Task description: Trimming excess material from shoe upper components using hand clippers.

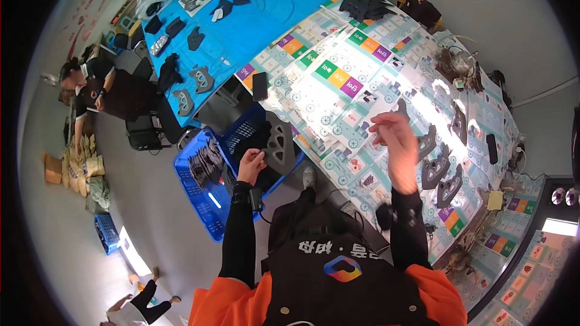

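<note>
My left hand [251, 166] pinches the edge of a flat grey pad with cut-out holes [281, 143], which hangs over the blue crate by the table's near edge. Above the paper-covered table, my right hand [396, 142] has bent fingers held apart, with nothing plainly in them. Just beyond it shows the tip of another grey piece [403, 107], mostly hidden by the hand. Several similar grey pads [435, 169] lie to the right of my right hand. The blue crate [212, 220] contains a pile of dark, striped pieces [206, 166].
A black phone [260, 86] lies on the table's left edge. Dark cloth [365, 7] rests at the far end. Loose grey pads [201, 78] lie on the adjoining blue-covered table [257, 21]. Other people [99, 87] are at the left, lower left and far end.
</note>
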Motion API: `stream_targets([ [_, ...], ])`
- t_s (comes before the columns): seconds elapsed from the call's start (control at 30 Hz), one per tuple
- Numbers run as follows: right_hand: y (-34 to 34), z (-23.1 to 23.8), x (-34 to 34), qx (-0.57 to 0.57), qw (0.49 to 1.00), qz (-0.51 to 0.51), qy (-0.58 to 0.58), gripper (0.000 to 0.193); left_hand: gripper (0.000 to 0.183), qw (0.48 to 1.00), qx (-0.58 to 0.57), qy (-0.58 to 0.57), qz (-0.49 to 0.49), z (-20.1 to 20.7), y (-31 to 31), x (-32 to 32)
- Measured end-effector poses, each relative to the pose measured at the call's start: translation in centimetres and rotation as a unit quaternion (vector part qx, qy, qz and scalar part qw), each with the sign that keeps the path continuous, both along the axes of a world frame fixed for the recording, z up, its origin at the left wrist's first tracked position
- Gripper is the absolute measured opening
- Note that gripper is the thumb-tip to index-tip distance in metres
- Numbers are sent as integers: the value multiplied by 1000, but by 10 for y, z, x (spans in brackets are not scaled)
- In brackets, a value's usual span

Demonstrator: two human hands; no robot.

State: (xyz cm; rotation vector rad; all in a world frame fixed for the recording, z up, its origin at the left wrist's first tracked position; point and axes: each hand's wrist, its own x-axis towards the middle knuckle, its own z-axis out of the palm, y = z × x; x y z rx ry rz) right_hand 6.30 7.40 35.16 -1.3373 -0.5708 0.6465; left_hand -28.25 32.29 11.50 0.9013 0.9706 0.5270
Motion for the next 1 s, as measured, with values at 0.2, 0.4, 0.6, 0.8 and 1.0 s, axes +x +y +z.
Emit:
stream_targets([
  [0.2, -37, -362, 78, -511, 833, -207, -56, 42, 13, 999, -33, 0, -28, -11, 39, 62],
  [0.4, 45, -375, 37, -475, 858, -195, -17, 50, 12, 999, -33, 9, 0, -12, 92, 44],
  [0.6, 79, -367, 16, -485, 857, -165, -60, 29, 10, 998, -26, -1, -54, -32, 152, 118],
  [0.8, 94, -330, 21, -392, 860, -270, 186, 38, 10, 988, 63, 22, -137, -48, 223, 207],
  [1.0, 114, -318, 16, -493, 837, -197, 135, 47, 22, 962, 137, 47, -231, -75, 299, 277],
])
